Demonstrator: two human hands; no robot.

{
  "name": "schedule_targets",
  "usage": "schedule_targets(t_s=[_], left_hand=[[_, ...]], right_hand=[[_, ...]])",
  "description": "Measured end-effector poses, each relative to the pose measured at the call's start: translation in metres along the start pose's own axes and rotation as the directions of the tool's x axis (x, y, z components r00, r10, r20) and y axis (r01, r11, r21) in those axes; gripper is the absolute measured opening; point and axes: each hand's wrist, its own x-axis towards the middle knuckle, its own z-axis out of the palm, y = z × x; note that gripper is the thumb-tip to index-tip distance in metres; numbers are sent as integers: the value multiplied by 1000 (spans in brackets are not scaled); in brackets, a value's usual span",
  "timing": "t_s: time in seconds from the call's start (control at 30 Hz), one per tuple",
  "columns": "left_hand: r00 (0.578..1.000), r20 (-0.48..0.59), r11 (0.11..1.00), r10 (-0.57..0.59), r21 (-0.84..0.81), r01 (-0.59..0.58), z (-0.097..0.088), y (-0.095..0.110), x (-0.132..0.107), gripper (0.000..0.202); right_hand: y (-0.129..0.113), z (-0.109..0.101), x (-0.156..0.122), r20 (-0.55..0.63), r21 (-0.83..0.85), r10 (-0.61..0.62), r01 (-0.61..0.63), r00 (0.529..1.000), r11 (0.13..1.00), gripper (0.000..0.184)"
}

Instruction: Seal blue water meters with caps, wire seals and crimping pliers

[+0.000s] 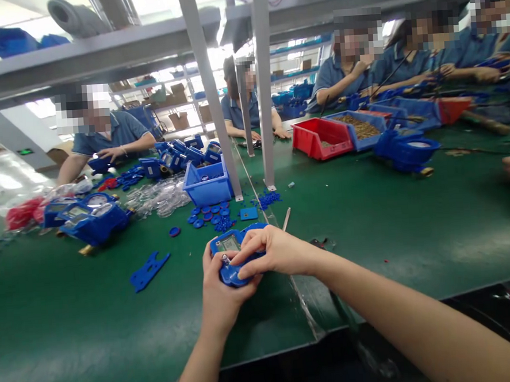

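Observation:
A blue meter housing (233,276) with a small grey display window (230,244) rests in my left hand (220,294), whose fingers and thumb wrap round its sides. Over the housing reaches my right hand (270,253), thumb and forefinger drawn close together at its face. A small shiny piece (225,258) sits by the forefinger tip; whether the fingers grip it I cannot make out. My right hand hides the right part of the housing. Just beyond lie a blue square piece (248,214), several round blue caps (207,216) and a flat blue plastic tool (150,271).
A blue bin (208,182) stands by the metal shelf posts (264,98). Finished-looking blue meters (95,218) and clear plastic parts (162,195) lie left. A red bin (322,138) and a blue bin of brass parts (357,128) stand right. Several co-workers sit across the green table (369,224).

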Motion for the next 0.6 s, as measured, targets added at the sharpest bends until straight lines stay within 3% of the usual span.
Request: schedule_targets(t_s=[0.13, 0.27, 0.6], left_hand=[[1000, -10, 1000, -15, -6, 15, 0, 2, 0, 42], [1000, -11, 1000, -17, 16, 17, -1, 3, 0, 39], [1000, -3, 1000, -4, 23, 4, -2, 2, 1, 37]], right_hand=[[-8, -2, 1, 9, 151, 147, -146, 989, 978, 40], [-11, 2, 5, -6, 187, 290, -283, 957, 941, 36], [-9, 6, 13, -64, -53, 356, -360, 932, 932, 39]])
